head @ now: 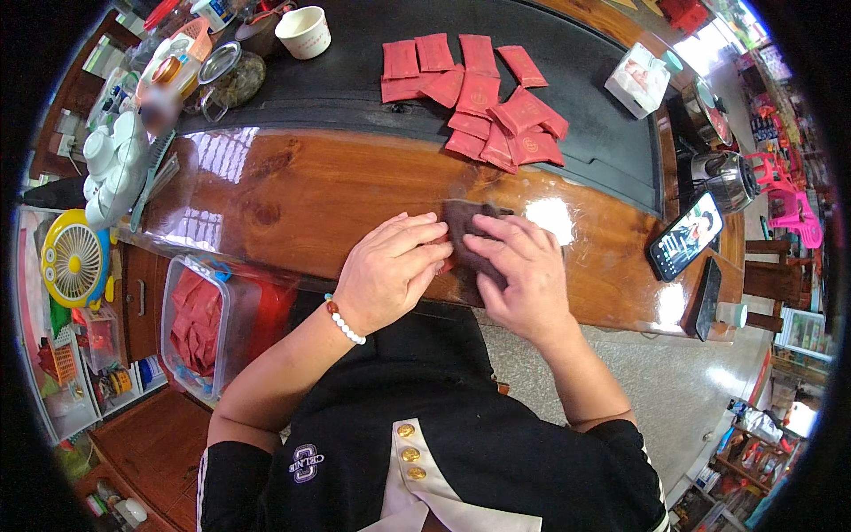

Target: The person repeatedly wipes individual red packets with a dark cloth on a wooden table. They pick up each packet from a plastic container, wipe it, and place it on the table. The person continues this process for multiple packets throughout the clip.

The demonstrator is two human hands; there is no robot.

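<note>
My left hand [393,271] rests at the front edge of the varnished wooden table [319,193], its fingers over a small red packet [447,261]. Most of that packet is hidden; only bits of red show by the fingertips. Beside it, my right hand [522,269] holds a dark brown cloth [465,223] against the tabletop, fingers spread over it. The cloth touches the left fingertips. Farther back, a loose pile of several red sealed packets [479,96] lies across the black inset tray [346,106] and the wood.
A clear plastic bin [229,319] with red packets stands at my left. Left on the table are a glass teapot [233,76], a paper cup [303,33] and a white cup holder [113,166]. At right are a phone [688,236], a tissue pack [638,80] and a kettle [721,176].
</note>
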